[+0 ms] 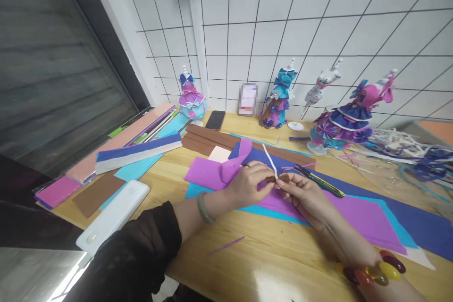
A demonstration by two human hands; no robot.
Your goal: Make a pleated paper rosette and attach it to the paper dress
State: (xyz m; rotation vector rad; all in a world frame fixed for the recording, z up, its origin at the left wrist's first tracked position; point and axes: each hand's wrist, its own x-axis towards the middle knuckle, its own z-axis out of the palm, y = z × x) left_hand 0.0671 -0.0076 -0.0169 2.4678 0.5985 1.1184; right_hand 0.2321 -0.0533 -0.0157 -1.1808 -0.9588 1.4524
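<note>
Both hands meet over the layered crepe paper. Between them is a small pleated brown paper piece, pinched at its middle, with a thin white strip rising from it. My left hand closes its fingers on the brown piece's left end. My right hand pinches the piece and the base of the strip from the right. Purple paper, light blue paper and dark blue paper lie under and beside the hands. Green-and-black scissors rest just beyond my right hand.
Dress forms in paper outfits stand along the wall, beside a bare white form. A dark phone, a propped phone, a long white device, paper stacks and tangled ribbons surround the work.
</note>
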